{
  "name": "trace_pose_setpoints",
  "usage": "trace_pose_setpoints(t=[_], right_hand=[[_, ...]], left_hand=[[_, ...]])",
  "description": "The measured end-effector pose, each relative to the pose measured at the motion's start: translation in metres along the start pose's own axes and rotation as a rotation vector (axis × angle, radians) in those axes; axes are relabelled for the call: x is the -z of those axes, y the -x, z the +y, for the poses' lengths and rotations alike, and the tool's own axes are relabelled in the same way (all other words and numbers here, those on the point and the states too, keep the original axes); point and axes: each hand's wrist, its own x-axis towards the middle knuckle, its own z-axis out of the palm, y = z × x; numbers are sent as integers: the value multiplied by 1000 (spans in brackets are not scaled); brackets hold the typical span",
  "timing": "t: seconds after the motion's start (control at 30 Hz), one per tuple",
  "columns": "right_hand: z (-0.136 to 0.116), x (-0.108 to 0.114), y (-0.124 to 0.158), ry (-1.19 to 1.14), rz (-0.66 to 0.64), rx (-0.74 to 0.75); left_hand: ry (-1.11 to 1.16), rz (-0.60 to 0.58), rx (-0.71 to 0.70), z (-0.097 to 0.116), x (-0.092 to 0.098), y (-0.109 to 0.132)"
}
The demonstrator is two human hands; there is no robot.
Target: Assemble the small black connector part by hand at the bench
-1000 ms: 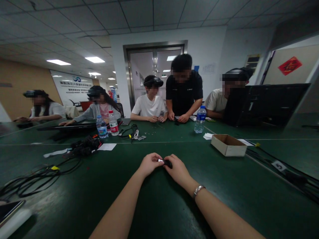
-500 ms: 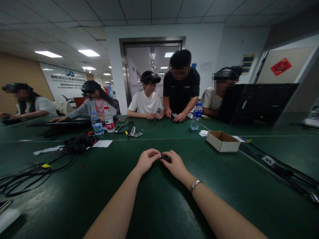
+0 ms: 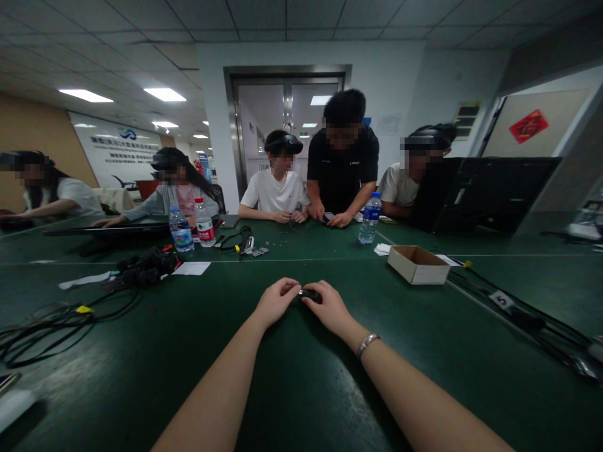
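Observation:
A small black object (image 3: 309, 294) with a rounded body and a shiny metal-looking end is held just above the green table (image 3: 301, 389); its exact kind is too small to tell. My right hand (image 3: 330, 307) is closed around its dark body, thumb below and fingers over the top. My left hand (image 3: 279, 301) is pinched at the shiny end, with thumb and fingertips meeting there. What lies between the left fingertips is mostly hidden. A silver bracelet is on my right wrist.
A shallow cardboard box (image 3: 418, 265) stands right of my hands. Cables lie left (image 3: 61, 329) and right (image 3: 527, 320). Water bottles (image 3: 181, 230) and small grey parts (image 3: 259, 252) are across the table, where several people sit or stand. A black monitor (image 3: 485, 194) is at right.
The view has shifted slightly. My hands keep nearly the same pose on the black object, with a little more of its shiny end showing between them.

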Motion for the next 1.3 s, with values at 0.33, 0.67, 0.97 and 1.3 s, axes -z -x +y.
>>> trace_pose_setpoints(t=[0.33,0.67,0.97,1.3], right_hand=[[1,-2,0,-14,13,25],[2,-2,0,1,-24,6],[1,-3,1,-15,11,46],[2,-1,0,-14,9,14]], left_hand=[[-172,1,5,-2,2,-1],[-138,-13,40,-2,3,-1],[-280,44,25,-3,3,-1],[39,-23,-66,3,4,1]])
